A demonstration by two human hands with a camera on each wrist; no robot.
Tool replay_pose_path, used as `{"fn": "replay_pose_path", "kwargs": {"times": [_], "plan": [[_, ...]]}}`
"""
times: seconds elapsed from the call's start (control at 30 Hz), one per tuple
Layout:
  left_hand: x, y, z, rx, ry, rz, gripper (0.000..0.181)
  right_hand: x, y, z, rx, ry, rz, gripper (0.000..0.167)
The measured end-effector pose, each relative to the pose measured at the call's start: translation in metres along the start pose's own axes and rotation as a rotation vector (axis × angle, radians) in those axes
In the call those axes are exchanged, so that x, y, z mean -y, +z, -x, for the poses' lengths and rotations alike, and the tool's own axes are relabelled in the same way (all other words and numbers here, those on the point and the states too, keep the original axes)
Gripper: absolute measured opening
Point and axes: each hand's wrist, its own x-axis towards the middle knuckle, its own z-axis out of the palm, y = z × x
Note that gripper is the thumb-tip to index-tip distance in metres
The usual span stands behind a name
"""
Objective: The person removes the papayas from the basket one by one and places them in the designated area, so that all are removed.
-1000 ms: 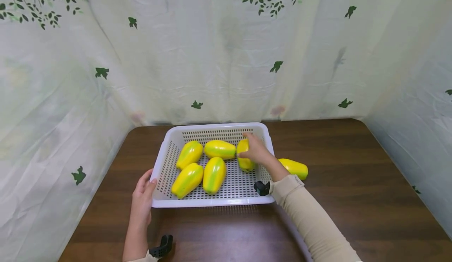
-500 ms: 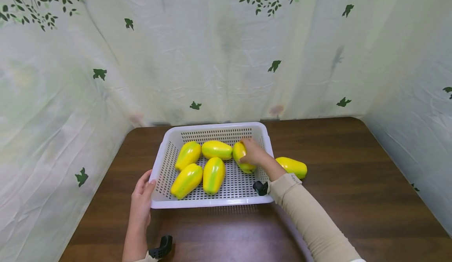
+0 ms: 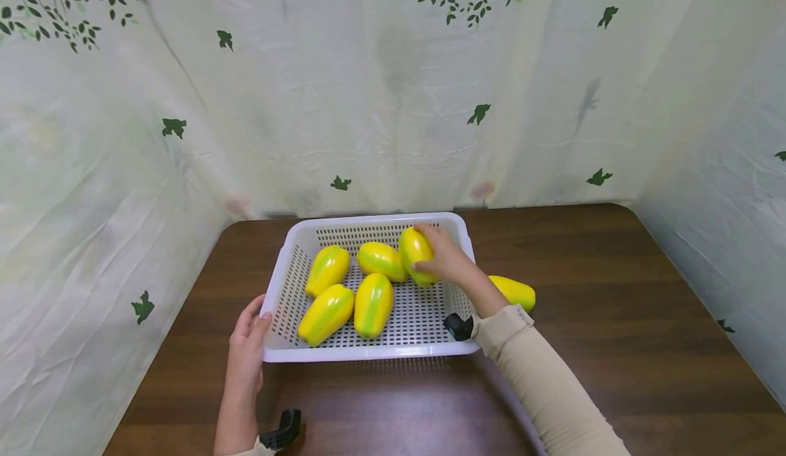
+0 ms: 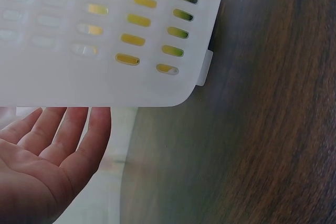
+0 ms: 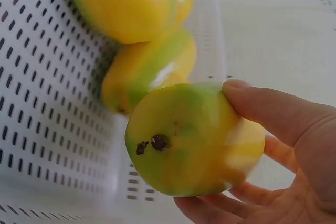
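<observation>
A white perforated plastic basket (image 3: 368,353) stands on the table with several yellow-green papayas inside. My left hand (image 3: 247,340) grips its left rim near the front corner; in the left wrist view the fingers (image 4: 84,140) reach up to the basket's edge. My right hand (image 3: 447,259) holds a papaya (image 3: 416,254) at the basket's back right, raised off the base. In the right wrist view the thumb lies on one side of that papaya (image 5: 181,145) and the fingers on the other. Beside it lies another papaya (image 3: 382,261).
One more papaya (image 3: 514,292) lies on the brown wooden table (image 3: 614,319), right of the basket, partly hidden by the right forearm. A pale curtain (image 3: 393,101) with leaf prints hangs behind the table and along both sides.
My right hand has lifted the papaya from the basket's right part, moving it slightly up and left. The papaya beside it has turned a little. The left hand has stayed on the rim.
</observation>
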Motion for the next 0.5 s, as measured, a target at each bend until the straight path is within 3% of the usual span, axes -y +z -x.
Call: {"fn": "replay_pose_path", "kwargs": {"times": [0.2,0.5], "plan": [[0.001,0.0,-0.001,-0.013,-0.005,0.001,0.051,0.005,-0.015,0.011,-0.026,-0.059,-0.031,0.07],[0.003,0.0,-0.002,-0.016,-0.004,0.001,0.052,0.007,-0.039,0.034,-0.071,-0.085,-0.094,0.07]]}}
